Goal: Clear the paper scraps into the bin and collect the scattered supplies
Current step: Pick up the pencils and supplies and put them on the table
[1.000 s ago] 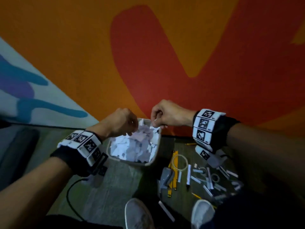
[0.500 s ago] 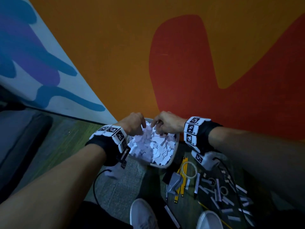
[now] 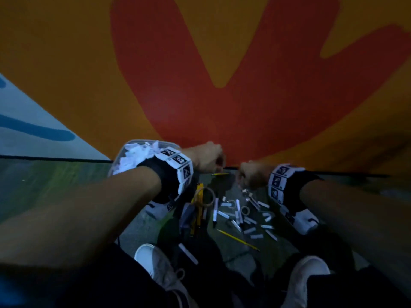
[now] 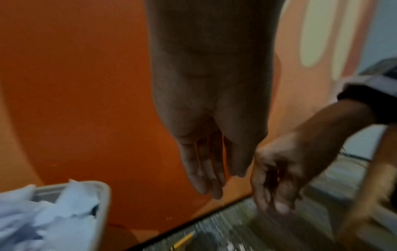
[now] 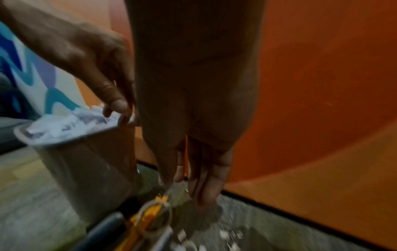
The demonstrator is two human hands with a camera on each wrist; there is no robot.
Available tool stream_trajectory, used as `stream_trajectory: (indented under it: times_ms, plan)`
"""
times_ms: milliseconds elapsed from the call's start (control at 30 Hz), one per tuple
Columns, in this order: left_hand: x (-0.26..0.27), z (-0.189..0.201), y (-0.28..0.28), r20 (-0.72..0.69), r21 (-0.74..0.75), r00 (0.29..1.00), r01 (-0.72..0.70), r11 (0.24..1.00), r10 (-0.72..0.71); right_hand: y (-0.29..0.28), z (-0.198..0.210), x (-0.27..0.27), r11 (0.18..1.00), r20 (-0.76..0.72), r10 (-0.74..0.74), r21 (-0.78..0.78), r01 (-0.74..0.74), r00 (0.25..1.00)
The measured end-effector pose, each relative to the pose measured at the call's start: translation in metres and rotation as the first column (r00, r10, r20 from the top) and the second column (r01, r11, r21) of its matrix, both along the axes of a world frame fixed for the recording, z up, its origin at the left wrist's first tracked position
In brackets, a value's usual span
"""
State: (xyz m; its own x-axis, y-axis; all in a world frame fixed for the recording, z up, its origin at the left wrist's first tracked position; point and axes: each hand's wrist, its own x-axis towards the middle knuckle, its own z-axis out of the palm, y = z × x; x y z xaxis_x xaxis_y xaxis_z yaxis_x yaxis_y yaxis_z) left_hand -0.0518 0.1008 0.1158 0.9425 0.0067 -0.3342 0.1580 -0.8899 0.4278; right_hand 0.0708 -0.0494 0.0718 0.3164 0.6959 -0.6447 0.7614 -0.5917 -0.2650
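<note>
Now both hands have swung away from the bin (image 3: 117, 160) toward the supplies scattered on the floor, so the scrap-dumping looks finished and collecting begins. The bin stands by the wall, heaped with paper scraps (image 3: 135, 155). The left hand (image 4: 206, 169) hangs relaxed and empty, as does the right hand (image 5: 193, 169), above the pencils (image 3: 198, 210), tape ring (image 3: 208, 197) and markers (image 3: 215, 213).
</note>
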Motion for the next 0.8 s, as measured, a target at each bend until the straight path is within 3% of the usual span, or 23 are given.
stream_trajectory:
  times_ms: [167,400,500,600,800]
  plan:
    - [0.031,-0.07,-0.057,-0.248,-0.022,0.957,0.151,0.988,-0.152,-0.085,-0.063,0.024,0.983,0.002,-0.162,-0.089,0.162,0.987]
    - [0.042,-0.184,-0.101,-0.356,-0.05,0.924,-0.165,0.985,0.137,-0.141,-0.179,0.042,0.87,-0.089,-0.493,-0.034,0.492,0.865]
    - [0.051,-0.237,-0.107,-0.329,0.003,0.922,-0.218,0.976,0.207,-0.138,-0.222,0.041,0.85,-0.127,-0.526,-0.052,0.524,0.841]
    - [0.048,-0.277,-0.119,-0.323,0.03,0.93,-0.172,0.985,0.172,-0.125,-0.248,0.031,0.83,-0.169,-0.55,0.0,0.558,0.818]
    - [0.02,-0.321,-0.13,-0.173,0.036,0.981,-0.084,0.996,0.089,-0.118,-0.274,0.01,0.862,-0.08,-0.491,0.095,0.497,0.867]
